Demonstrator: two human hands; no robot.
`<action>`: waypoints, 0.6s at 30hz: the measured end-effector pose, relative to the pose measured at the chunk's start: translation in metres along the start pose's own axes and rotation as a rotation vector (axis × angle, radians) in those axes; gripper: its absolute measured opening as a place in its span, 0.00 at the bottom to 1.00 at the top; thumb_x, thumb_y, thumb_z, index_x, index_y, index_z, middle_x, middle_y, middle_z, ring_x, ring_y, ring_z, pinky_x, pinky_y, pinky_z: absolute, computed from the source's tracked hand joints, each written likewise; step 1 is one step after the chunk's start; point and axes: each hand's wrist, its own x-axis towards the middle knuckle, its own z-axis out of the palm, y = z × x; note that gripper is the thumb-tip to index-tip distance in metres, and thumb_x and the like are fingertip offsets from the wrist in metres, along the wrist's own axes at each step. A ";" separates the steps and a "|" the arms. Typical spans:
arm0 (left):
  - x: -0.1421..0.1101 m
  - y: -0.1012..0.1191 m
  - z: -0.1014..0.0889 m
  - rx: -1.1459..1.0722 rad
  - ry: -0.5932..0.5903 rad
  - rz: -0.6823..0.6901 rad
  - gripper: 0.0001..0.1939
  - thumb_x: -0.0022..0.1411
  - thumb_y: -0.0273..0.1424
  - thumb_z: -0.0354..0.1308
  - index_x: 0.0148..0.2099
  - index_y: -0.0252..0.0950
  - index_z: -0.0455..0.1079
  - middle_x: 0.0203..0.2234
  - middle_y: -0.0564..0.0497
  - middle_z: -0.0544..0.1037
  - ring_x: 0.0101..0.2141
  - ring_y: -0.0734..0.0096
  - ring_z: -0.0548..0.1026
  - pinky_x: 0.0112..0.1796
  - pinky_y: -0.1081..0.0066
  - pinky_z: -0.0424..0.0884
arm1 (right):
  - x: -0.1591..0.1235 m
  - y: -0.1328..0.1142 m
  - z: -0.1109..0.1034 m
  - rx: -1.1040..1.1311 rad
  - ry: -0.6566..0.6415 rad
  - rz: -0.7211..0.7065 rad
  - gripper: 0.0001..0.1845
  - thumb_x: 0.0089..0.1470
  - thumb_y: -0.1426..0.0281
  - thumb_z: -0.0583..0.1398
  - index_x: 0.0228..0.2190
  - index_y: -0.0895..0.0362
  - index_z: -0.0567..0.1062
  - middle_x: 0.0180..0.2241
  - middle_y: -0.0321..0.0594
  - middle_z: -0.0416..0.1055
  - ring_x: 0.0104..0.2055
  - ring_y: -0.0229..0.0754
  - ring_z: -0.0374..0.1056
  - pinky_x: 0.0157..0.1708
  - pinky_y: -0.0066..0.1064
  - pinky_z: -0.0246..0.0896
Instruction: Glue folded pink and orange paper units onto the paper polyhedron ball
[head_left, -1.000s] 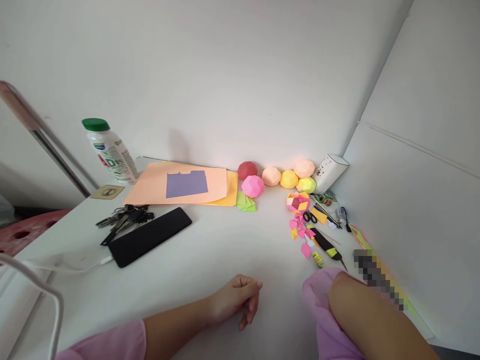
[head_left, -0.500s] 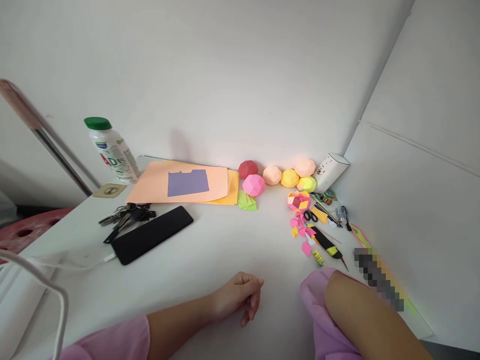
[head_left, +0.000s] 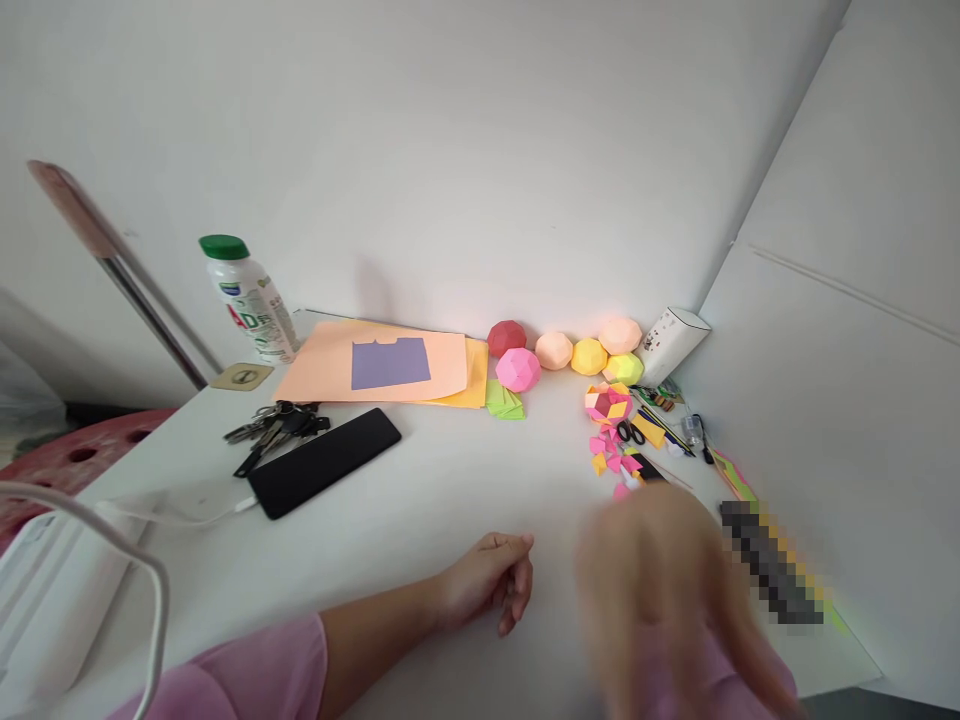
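Observation:
My left hand [head_left: 491, 580] rests on the white table [head_left: 420, 500] with its fingers loosely curled and nothing visible in them. My right hand [head_left: 660, 590] is a motion-smeared blur at the lower right, close to the camera, so its fingers cannot be read. It covers part of the black and yellow marker [head_left: 651, 470] and the pink and yellow paper pieces [head_left: 611, 455]. A half-built pink and yellow paper ball [head_left: 606, 402] sits just beyond those pieces.
Several folded paper balls [head_left: 555, 352] line the wall beside a white cylinder [head_left: 670, 343]. Orange paper sheets [head_left: 375, 368], green paper [head_left: 504, 400], a black phone [head_left: 324, 462] with cable, keys [head_left: 277, 428], a green-capped bottle [head_left: 247, 300] and scissors [head_left: 628, 432] lie around.
My right arm has swung up and forward in front of the camera, blurring. The camera has turned slightly left, so the table things shifted right. My left hand stays put.

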 end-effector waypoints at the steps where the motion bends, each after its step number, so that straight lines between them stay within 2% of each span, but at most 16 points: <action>1: 0.001 0.000 -0.001 -0.019 0.002 0.005 0.29 0.53 0.54 0.56 0.17 0.34 0.61 0.09 0.52 0.69 0.07 0.75 0.64 0.11 0.75 0.57 | 0.012 0.006 0.002 -0.025 -0.006 0.074 0.13 0.64 0.64 0.53 0.47 0.52 0.72 0.51 0.44 0.69 0.49 0.41 0.68 0.47 0.36 0.66; 3: 0.003 0.001 -0.002 -0.062 -0.003 0.011 0.29 0.55 0.53 0.56 0.16 0.34 0.61 0.08 0.52 0.69 0.07 0.74 0.65 0.10 0.75 0.58 | 0.038 0.019 0.009 -0.062 -0.006 0.170 0.16 0.64 0.66 0.52 0.51 0.55 0.69 0.52 0.45 0.69 0.53 0.44 0.66 0.48 0.38 0.64; 6: 0.004 0.003 -0.002 -0.128 -0.023 0.008 0.28 0.57 0.50 0.55 0.17 0.34 0.61 0.08 0.52 0.69 0.06 0.74 0.64 0.09 0.75 0.59 | 0.073 0.036 0.027 -0.154 -0.056 0.374 0.21 0.56 0.71 0.59 0.52 0.59 0.69 0.54 0.50 0.67 0.56 0.51 0.62 0.50 0.41 0.63; 8: 0.004 0.005 -0.002 -0.143 -0.022 0.012 0.27 0.57 0.49 0.56 0.17 0.35 0.60 0.08 0.52 0.69 0.06 0.74 0.64 0.09 0.75 0.60 | 0.087 0.044 0.040 -0.199 -0.112 0.452 0.22 0.54 0.72 0.61 0.51 0.59 0.69 0.53 0.51 0.67 0.55 0.54 0.62 0.48 0.43 0.64; 10: 0.005 0.005 -0.003 -0.145 -0.020 0.017 0.27 0.58 0.49 0.55 0.17 0.35 0.60 0.08 0.53 0.69 0.06 0.74 0.64 0.09 0.75 0.60 | 0.095 0.051 0.048 -0.238 -0.182 0.520 0.21 0.56 0.70 0.60 0.51 0.59 0.68 0.53 0.51 0.66 0.54 0.53 0.64 0.47 0.44 0.66; 14: 0.006 0.003 -0.006 -0.162 -0.023 0.023 0.27 0.61 0.48 0.53 0.17 0.35 0.61 0.09 0.52 0.69 0.07 0.73 0.65 0.10 0.75 0.60 | 0.104 0.063 0.047 -0.283 -0.367 0.571 0.16 0.61 0.65 0.58 0.49 0.58 0.69 0.50 0.45 0.68 0.47 0.45 0.69 0.46 0.42 0.68; 18: 0.007 0.001 -0.009 -0.180 -0.012 0.021 0.26 0.62 0.46 0.52 0.17 0.35 0.61 0.09 0.52 0.69 0.06 0.74 0.63 0.10 0.75 0.59 | 0.110 0.070 0.039 -0.311 -0.492 0.547 0.17 0.61 0.65 0.58 0.49 0.59 0.69 0.50 0.46 0.68 0.47 0.45 0.69 0.45 0.42 0.69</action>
